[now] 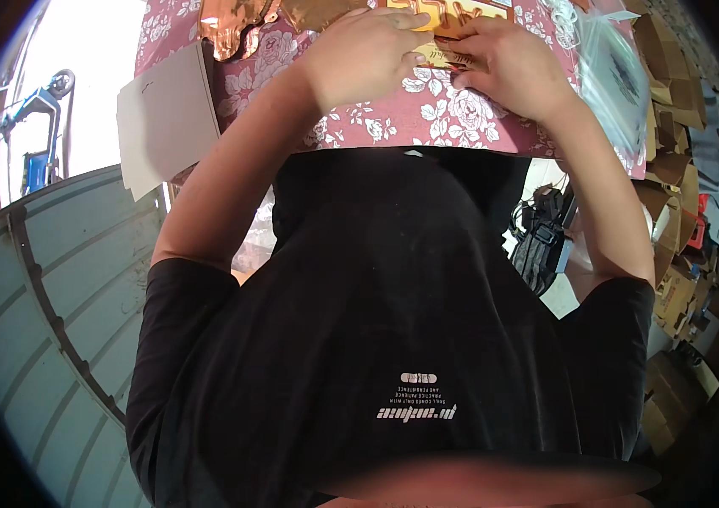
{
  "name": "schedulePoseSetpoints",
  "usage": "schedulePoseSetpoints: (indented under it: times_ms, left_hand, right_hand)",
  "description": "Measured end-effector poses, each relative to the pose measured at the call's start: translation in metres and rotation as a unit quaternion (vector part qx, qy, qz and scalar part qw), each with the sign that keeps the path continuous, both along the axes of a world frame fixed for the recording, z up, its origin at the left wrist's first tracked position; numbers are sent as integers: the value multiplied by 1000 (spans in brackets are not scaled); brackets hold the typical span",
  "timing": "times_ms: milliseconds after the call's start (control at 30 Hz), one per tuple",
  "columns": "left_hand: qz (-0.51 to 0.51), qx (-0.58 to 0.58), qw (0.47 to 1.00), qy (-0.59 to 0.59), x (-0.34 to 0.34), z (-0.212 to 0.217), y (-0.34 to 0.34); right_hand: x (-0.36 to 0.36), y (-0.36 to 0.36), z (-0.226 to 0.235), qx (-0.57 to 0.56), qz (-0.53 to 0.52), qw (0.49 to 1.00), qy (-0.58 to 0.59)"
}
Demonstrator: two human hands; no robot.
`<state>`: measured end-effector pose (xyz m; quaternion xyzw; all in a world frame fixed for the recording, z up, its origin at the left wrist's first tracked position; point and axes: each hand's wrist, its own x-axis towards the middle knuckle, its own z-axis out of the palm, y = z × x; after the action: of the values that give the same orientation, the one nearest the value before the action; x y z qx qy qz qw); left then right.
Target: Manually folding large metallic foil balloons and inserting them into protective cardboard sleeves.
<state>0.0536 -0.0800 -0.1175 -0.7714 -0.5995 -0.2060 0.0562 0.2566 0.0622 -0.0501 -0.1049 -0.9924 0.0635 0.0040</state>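
Note:
A flat golden-yellow package [448,12] with a printed picture lies at the far edge of the view, on a pink tablecloth with white flowers [376,127]. My left hand [364,57] reaches over its left side, fingers stretched out across its surface. From the right, my right hand [516,69] touches the package with its fingertips, thumb apart and lower down near the cloth. Neither hand is wrapped round it. Shiny copper foil pieces [231,25] lie left of my left hand, and part of the package is hidden under my fingers.
A stack of pale card sheets [165,118] overhangs the table's left edge. Clear plastic bags [613,85] lie at the right edge, near white string [564,24]. Cardboard boxes [673,178] are piled beyond on the right. A blue-framed wheeled thing [38,140] stands far left.

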Motion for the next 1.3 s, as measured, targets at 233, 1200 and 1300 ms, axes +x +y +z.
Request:
schedulePoseSetpoints:
  times_ms: [233,1200,1300]
  left_hand:
    - [-16,-76,994,-73,0,36,3]
    - [-17,-142,987,-73,-8,37,21]
    - [-30,-126,987,-99,-7,43,17]
  right_hand:
    - [-9,-5,6,60,54,997,-17]
    - [-16,-33,8,110,49,993,6]
    - [-13,-31,7,100,38,994,15]
